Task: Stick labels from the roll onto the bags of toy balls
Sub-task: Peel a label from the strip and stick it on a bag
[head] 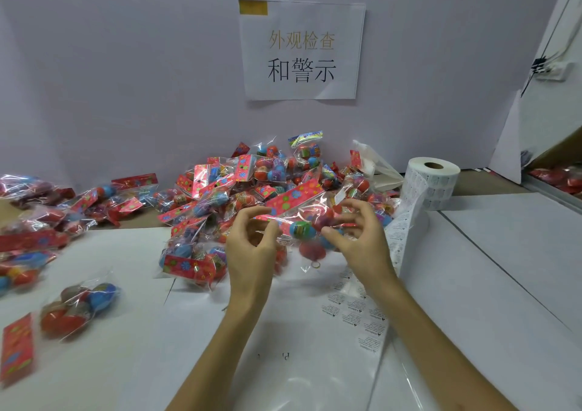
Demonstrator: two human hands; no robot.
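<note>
Head view: I hold a clear plastic bag of toy balls (302, 226), with red, blue and green balls under a red flowered card top, lifted off the white counter (472, 269) between both my hands. My left hand (252, 243) has its fingers curled and pinches the bag's left end by the card. My right hand (359, 237) curls round the right end, thumb against the balls. The picture is blurred here, so I cannot tell whether a label sits on this bag or on a fingertip. Just right of my right hand, a white paper strip of printed labels (406, 231) runs down from the white label roll (431, 180), which stands upright on the counter. The strip goes on across the counter beneath my right forearm. Behind the held bag, a heap of similar red-carded ball bags (252, 184) is piled against the pale wall (126, 80). A crumpled white plastic sack (374, 165) lies between the heap and the roll. More ball bags are scattered along the left edge (34, 218), and a single ball bag (78, 306) lies apart near the front left. A white paper sign with Chinese characters (300, 51) hangs on the wall above the heap.
</note>
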